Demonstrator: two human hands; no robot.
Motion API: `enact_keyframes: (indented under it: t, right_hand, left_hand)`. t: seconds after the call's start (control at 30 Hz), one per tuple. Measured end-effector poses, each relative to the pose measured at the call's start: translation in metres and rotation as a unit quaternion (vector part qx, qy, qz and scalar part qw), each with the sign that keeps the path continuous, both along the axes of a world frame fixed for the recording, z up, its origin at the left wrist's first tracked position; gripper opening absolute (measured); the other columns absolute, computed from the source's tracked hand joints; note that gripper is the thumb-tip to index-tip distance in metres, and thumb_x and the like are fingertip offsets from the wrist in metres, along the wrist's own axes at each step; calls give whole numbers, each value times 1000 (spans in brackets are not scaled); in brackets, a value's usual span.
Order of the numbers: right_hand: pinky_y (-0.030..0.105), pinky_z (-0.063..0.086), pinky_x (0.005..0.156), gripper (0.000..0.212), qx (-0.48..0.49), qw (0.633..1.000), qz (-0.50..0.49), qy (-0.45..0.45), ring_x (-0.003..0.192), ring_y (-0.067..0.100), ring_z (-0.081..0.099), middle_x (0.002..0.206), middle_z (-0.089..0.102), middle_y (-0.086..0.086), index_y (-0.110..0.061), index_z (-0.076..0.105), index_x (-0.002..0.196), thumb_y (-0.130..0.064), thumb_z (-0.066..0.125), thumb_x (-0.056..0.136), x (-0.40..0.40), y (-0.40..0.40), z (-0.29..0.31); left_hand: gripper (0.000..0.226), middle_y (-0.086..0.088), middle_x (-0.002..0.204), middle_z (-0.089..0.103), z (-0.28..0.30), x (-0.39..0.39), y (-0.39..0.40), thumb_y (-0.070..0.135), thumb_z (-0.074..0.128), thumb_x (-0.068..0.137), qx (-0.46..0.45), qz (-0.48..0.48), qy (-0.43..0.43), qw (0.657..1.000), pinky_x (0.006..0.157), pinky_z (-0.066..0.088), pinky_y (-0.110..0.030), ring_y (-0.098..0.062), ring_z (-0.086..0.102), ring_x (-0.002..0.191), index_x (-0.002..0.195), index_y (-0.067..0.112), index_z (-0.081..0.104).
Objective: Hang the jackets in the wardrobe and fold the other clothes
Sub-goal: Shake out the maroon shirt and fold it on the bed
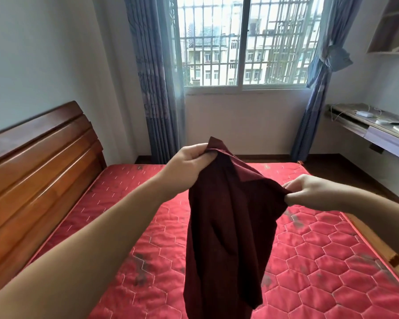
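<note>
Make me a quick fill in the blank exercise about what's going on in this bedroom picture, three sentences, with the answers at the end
1. Both hands hold up a dark ____ garment.
2. The left hand grips the cloth higher than the ____ hand does.
3. The garment hangs over a red quilted ____.

Answers: red; right; mattress

Red quilted mattress [309,261], wooden headboard [32,169], barred window [247,42], blue curtains [157,88], wall desk [373,132]

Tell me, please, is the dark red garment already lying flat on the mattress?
No, the dark red garment hangs in the air above the red mattress, pinched at its top by the left hand and the right hand.
</note>
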State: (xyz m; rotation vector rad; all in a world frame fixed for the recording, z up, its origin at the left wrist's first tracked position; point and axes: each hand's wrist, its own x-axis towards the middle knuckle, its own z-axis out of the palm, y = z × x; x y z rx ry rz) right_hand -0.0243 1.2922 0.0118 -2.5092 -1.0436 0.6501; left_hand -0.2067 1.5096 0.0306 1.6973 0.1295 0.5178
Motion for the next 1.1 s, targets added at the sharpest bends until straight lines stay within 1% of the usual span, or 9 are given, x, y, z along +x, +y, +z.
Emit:
enact_keyframes:
  t: [0.17,0.3,0.37,0.5,0.7,0.77,0.93,1.0,1.1]
  right_hand:
    - [36,43,56,20,105,986,13,-126,54,17,48,56,54,-1,-17,64,58,-15,60,78,11,0,12]
    - [41,43,64,22,206,978,17,10,65,21,52,71,63,18,-16,73,81,-30,64,67,7,-3,8]
    - [41,54,73,18,227,966,20,-123,71,15,65,77,70,5,-21,75,87,-23,71,69,2,-2,-4]
    - [40,54,67,19,396,848,7,-353,67,22,61,76,64,3,-7,70,77,10,67,69,-14,10,-14]
    - [28,45,73,19,454,890,27,8,77,14,55,85,61,5,-10,56,71,8,54,74,-37,26,2]
    - [23,44,67,24,443,895,44,-22,71,16,52,77,60,-1,-11,49,70,12,55,72,-42,27,4]
    - [34,47,65,27,394,872,56,-284,62,27,59,68,63,3,-16,61,85,8,60,70,-41,24,-7]
    - [31,50,69,24,391,877,33,-279,66,19,63,69,66,0,-14,66,81,7,61,72,-41,25,-17]
    - [18,46,68,29,512,849,-92,-93,65,5,57,69,63,-4,-16,64,71,11,54,77,-40,32,-20]
  left_hand:
    - [24,0,97,73,-10,-4,17,11,50,99,-27,-18,9,999,79,52,-19,-10,68,91,102,16,74]
    - [27,-4,101,74,-12,-6,26,16,51,97,-159,-25,-10,987,75,55,-23,-14,70,93,95,21,78]
    - [27,-5,101,75,-14,-8,28,17,52,96,-215,-11,-10,976,71,57,-25,-15,71,91,94,20,79]
    - [24,-5,100,75,-21,-9,22,16,53,96,-256,17,12,967,68,59,-27,-15,72,87,96,18,76]
    - [22,-5,89,75,-21,-10,25,17,48,100,-292,78,16,953,68,60,-29,-16,71,77,100,13,70]
    - [23,-5,86,74,-22,-11,27,17,46,100,-303,86,15,949,67,60,-29,-16,71,75,101,12,69]
    - [24,-6,89,75,-22,-9,23,15,46,100,-329,67,3,942,64,59,-28,-15,72,76,99,11,70]
    - [29,-6,87,75,-19,-8,20,15,47,99,-332,48,-7,942,62,58,-26,-15,72,75,90,13,75]
    - [35,-6,90,75,-16,-5,16,16,48,99,-310,28,-2,950,62,57,-26,-15,73,77,82,15,79]
